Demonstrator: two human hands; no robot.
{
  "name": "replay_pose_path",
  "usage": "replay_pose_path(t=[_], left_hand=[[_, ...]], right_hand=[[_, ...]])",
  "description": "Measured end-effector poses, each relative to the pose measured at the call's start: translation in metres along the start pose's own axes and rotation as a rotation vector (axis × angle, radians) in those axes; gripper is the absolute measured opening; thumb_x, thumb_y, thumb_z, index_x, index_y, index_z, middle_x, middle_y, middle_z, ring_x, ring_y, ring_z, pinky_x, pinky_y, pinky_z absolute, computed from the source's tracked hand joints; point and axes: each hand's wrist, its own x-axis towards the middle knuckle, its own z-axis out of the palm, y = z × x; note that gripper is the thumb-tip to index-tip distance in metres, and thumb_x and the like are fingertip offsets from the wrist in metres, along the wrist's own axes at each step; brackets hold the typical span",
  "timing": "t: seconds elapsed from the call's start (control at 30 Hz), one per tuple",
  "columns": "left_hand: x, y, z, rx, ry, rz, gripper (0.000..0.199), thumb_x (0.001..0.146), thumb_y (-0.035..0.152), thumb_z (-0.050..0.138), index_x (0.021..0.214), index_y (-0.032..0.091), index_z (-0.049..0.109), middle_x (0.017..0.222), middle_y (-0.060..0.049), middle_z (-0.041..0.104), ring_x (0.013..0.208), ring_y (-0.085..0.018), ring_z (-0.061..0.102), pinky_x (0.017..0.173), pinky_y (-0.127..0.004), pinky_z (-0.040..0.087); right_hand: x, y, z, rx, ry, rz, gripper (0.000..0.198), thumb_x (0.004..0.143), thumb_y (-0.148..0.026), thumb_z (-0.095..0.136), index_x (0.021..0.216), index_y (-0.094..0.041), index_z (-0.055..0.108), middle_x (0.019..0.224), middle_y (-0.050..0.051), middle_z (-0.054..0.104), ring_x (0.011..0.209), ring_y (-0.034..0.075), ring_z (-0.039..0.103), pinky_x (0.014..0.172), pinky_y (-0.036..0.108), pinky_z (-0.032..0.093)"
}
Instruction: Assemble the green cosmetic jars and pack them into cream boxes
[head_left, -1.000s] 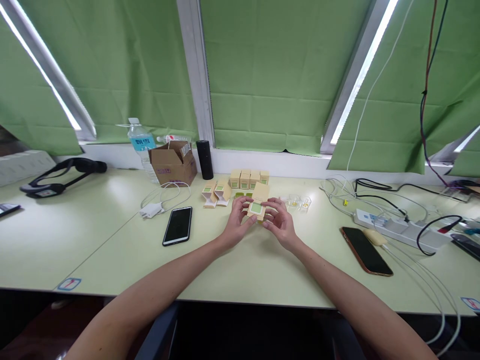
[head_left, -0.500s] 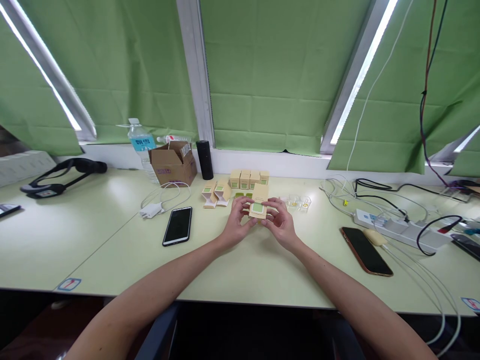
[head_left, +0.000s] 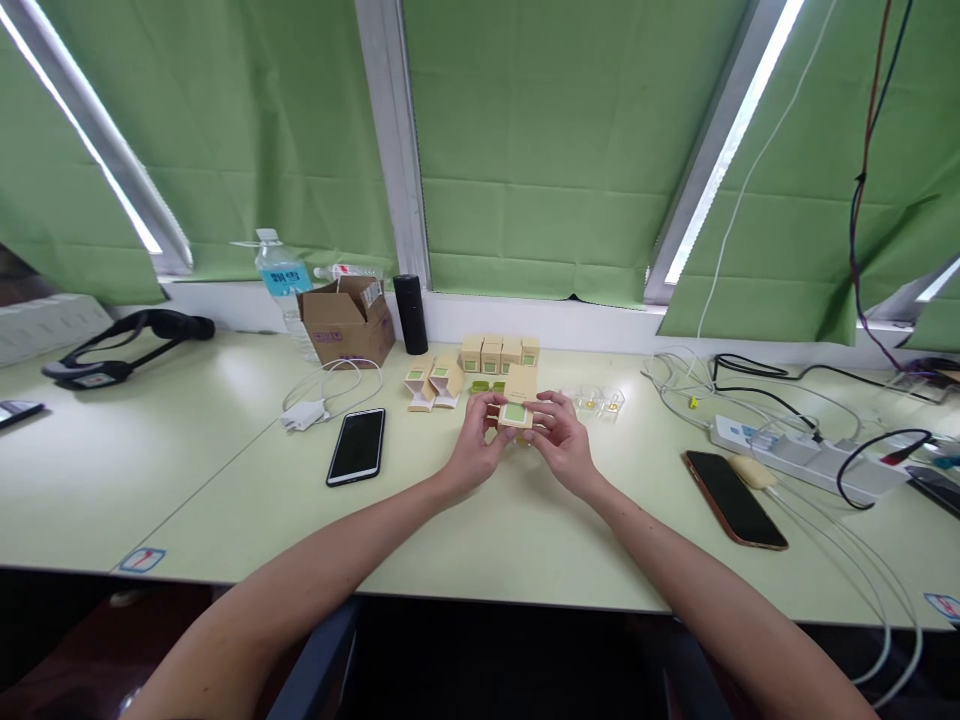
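Note:
Between both hands I hold a small tan cardboard box (head_left: 517,390) with a pale green window, its flap standing up at the back. My left hand (head_left: 480,436) grips its left side, thumb at the lower front edge. On the other side, my right hand (head_left: 561,440) pinches it with thumb and fingers. Beyond the hands stand several similar closed boxes (head_left: 491,356) in a row. Two boxes with flaps open (head_left: 433,382) lie to the left. Small green pieces (head_left: 486,387) sit just behind my left hand. Clear plastic pieces (head_left: 592,400) lie right of my right hand.
A phone (head_left: 356,447) and a white charger (head_left: 305,414) lie to the left. Behind them stand a brown carton (head_left: 347,322), a water bottle (head_left: 285,280) and a black cylinder (head_left: 410,315). A second phone (head_left: 735,500), a power strip (head_left: 806,455) and tangled cables occupy the right.
The held box has tilted, so its front looks shorter and its upright flap stays at the back. Both hands keep their hold. The whole view has shifted slightly.

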Motion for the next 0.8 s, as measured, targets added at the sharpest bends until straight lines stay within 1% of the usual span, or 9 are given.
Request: replay_pose_path(t=[0.17, 0.3, 0.37, 0.43, 0.5, 0.6, 0.67, 0.73, 0.8], left_hand=[[0.0, -0.002, -0.003, 0.007, -0.007, -0.01, 0.043, 0.091, 0.052, 0.071, 0.119, 0.025, 0.052, 0.122, -0.008, 0.05, 0.103, -0.02, 0.058, 0.093, -0.038, 0.053], [0.0, -0.001, -0.008, -0.04, -0.077, -0.014, 0.049, 0.09, 0.054, 0.072, 0.122, 0.026, 0.048, 0.122, -0.008, 0.053, 0.11, -0.021, 0.059, 0.098, -0.039, 0.05], [0.001, 0.001, -0.009, -0.089, -0.086, -0.043, 0.049, 0.092, 0.057, 0.069, 0.123, 0.026, 0.046, 0.124, -0.008, 0.055, 0.113, -0.022, 0.059, 0.098, -0.038, 0.05], [0.003, 0.002, -0.009, -0.122, -0.058, -0.075, 0.049, 0.094, 0.059, 0.064, 0.125, 0.027, 0.044, 0.13, -0.008, 0.055, 0.112, -0.021, 0.06, 0.095, -0.038, 0.051], [0.006, 0.001, -0.011, -0.115, -0.043, -0.096, 0.053, 0.093, 0.058, 0.067, 0.13, 0.029, 0.042, 0.136, -0.009, 0.053, 0.112, -0.021, 0.061, 0.095, -0.038, 0.051], [0.012, -0.006, -0.016, -0.101, -0.087, -0.108, 0.068, 0.086, 0.053, 0.076, 0.138, 0.029, 0.039, 0.136, -0.011, 0.056, 0.117, -0.024, 0.062, 0.097, -0.039, 0.05], [0.017, -0.014, -0.022, -0.117, -0.075, -0.103, 0.073, 0.084, 0.05, 0.079, 0.14, 0.029, 0.038, 0.132, -0.01, 0.059, 0.117, -0.024, 0.062, 0.098, -0.04, 0.049], [0.023, -0.023, -0.029, -0.13, -0.011, -0.093, 0.077, 0.078, 0.045, 0.082, 0.139, 0.029, 0.038, 0.13, -0.009, 0.059, 0.114, -0.024, 0.064, 0.097, -0.04, 0.05], [0.028, -0.03, -0.036, -0.131, 0.053, -0.113, 0.079, 0.072, 0.037, 0.084, 0.138, 0.028, 0.04, 0.128, -0.008, 0.059, 0.109, -0.023, 0.064, 0.096, -0.039, 0.051]], right_hand=[[0.0, 0.003, -0.001, -0.025, -0.02, 0.009, 0.04, 0.085, -0.052, 0.081, 0.118, -0.032, 0.071, 0.136, 0.006, 0.039, 0.099, 0.017, 0.07, 0.095, 0.045, 0.065], [0.001, 0.002, -0.003, -0.063, -0.046, -0.01, 0.038, 0.087, -0.048, 0.08, 0.121, -0.034, 0.071, 0.138, 0.006, 0.037, 0.104, 0.019, 0.07, 0.1, 0.047, 0.063], [0.0, 0.0, -0.003, -0.091, -0.064, -0.032, 0.035, 0.088, -0.044, 0.079, 0.121, -0.034, 0.072, 0.138, 0.007, 0.037, 0.121, 0.024, 0.064, 0.106, 0.048, 0.06], [-0.001, -0.002, -0.003, -0.124, -0.085, -0.051, 0.031, 0.09, -0.041, 0.077, 0.12, -0.035, 0.073, 0.138, 0.008, 0.037, 0.138, 0.028, 0.051, 0.111, 0.048, 0.057], [-0.002, -0.003, -0.003, -0.159, -0.11, -0.053, 0.029, 0.091, -0.038, 0.075, 0.12, -0.035, 0.073, 0.141, 0.009, 0.037, 0.146, 0.029, 0.043, 0.113, 0.049, 0.055], [-0.002, -0.003, -0.004, -0.229, -0.124, -0.054, 0.029, 0.092, -0.033, 0.072, 0.121, -0.035, 0.073, 0.146, 0.009, 0.037, 0.15, 0.031, 0.038, 0.114, 0.051, 0.052], [0.0, -0.002, -0.007, -0.294, -0.104, -0.09, 0.032, 0.091, -0.03, 0.07, 0.122, -0.035, 0.072, 0.147, 0.009, 0.041, 0.149, 0.031, 0.039, 0.118, 0.054, 0.047], [0.002, 0.001, -0.011, -0.373, -0.061, -0.13, 0.037, 0.09, -0.026, 0.069, 0.127, -0.034, 0.068, 0.144, 0.009, 0.048, 0.144, 0.03, 0.046, 0.121, 0.057, 0.041], [0.004, 0.005, -0.014, -0.47, -0.019, -0.124, 0.045, 0.088, -0.023, 0.067, 0.132, -0.033, 0.064, 0.14, 0.009, 0.055, 0.138, 0.03, 0.051, 0.121, 0.058, 0.04]])
